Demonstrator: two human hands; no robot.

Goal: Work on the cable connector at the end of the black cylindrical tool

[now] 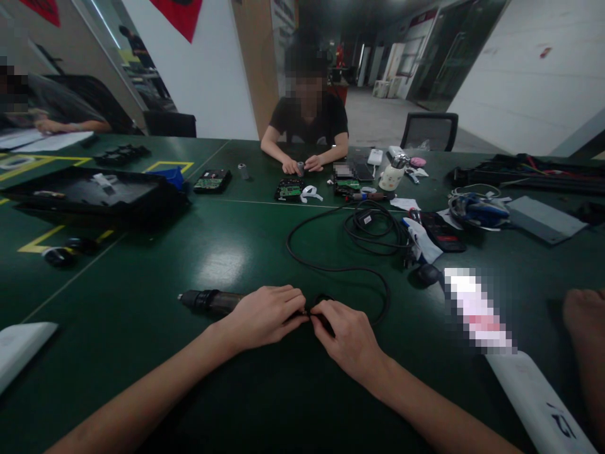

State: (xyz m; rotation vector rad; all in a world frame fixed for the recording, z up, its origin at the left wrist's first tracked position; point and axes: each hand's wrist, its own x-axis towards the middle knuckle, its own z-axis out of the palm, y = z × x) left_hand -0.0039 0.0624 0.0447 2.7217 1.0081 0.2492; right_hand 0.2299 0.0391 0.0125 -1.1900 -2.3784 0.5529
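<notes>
A dark electric screwdriver (pixel 212 301) lies on the green table with its bit pointing left. My left hand (pixel 269 315) is closed over the screwdriver's rear part, its thumb and fingertips reaching right. Close against those fingertips, my right hand (pixel 347 337) pinches the end of a black cable (pixel 385 296). The small joint between the two hands is mostly covered by fingers, so I cannot tell whether cable and screwdriver are connected. From there the cable loops away to a loose coil (pixel 373 230) farther back.
Across the table a person (pixel 307 126) handles a small metal cylinder, with circuit-board units (pixel 290 189) in front. A black tray (pixel 94 189) stands left. At right are a white bottle (pixel 392 175), a grey plate (pixel 546 219) and a white bar-shaped device (pixel 539 397).
</notes>
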